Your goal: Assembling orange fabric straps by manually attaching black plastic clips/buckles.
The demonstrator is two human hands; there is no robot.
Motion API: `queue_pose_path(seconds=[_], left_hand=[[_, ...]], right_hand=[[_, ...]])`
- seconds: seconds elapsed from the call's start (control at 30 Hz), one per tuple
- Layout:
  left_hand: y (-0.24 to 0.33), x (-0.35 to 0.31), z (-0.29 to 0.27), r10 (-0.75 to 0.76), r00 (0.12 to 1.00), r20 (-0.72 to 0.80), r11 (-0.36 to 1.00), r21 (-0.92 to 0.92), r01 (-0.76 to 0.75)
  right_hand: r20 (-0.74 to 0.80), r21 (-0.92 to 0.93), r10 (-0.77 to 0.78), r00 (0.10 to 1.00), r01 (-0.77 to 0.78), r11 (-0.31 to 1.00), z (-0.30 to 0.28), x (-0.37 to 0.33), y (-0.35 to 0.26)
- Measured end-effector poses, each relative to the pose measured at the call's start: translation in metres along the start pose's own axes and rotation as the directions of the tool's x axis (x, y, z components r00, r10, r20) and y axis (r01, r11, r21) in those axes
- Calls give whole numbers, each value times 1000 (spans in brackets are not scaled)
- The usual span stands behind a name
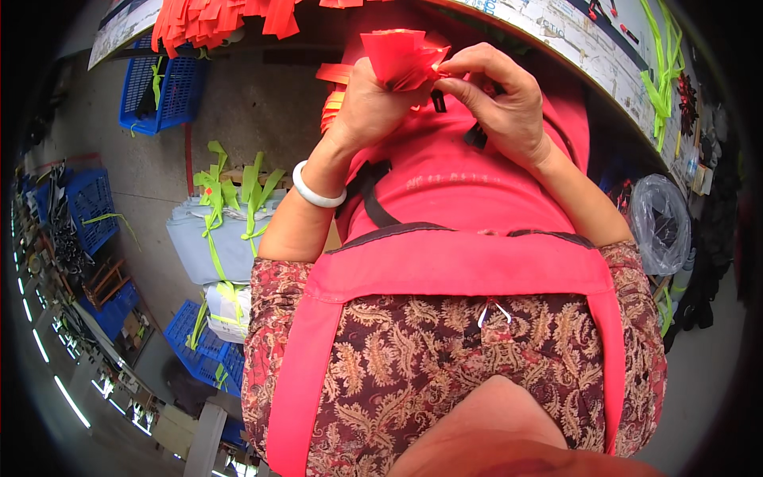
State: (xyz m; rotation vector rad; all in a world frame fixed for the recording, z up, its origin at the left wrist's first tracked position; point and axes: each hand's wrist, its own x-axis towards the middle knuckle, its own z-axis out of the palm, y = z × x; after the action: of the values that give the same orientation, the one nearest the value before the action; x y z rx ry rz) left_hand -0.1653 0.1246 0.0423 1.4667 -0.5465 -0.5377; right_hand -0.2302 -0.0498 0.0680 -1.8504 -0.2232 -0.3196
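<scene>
My left hand [372,107] is closed around a bundle of bright red fabric strips [400,60], whose ends fan out above the fist. Against the bundle's right edge, the thumb and forefinger of my right hand [509,99] pinch together. A small black piece [438,101] hangs just below those fingertips. More black bits [476,136] show under the curled fingers of the right hand, partly hidden, so their kind is unclear. More orange-red strips [331,99] stick out to the left of the left hand. Both hands are above my red apron [461,207].
Red strips [211,20] hang over the edge of the worktable [548,28]. Neon yellow ties [661,79] lie at its right. Leftward are a blue crate [163,87], tied grey bundles [191,238] and another blue crate [199,338]. A clear plastic bag [660,222] is at right.
</scene>
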Motion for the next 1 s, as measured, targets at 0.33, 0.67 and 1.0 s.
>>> queue_pose_path(seconds=[0.33,0.67,1.0], left_hand=[[-12,1,11,136,977,-162,990,46,-130],[3,1,6,221,972,-79,968,137,-209],[-5,7,10,150,980,-133,984,112,-136]], right_hand=[[25,57,121,992,-123,991,1,-2,6],[-10,23,49,999,-49,999,5,2,0],[-50,-61,61,997,-64,996,5,-4,17]])
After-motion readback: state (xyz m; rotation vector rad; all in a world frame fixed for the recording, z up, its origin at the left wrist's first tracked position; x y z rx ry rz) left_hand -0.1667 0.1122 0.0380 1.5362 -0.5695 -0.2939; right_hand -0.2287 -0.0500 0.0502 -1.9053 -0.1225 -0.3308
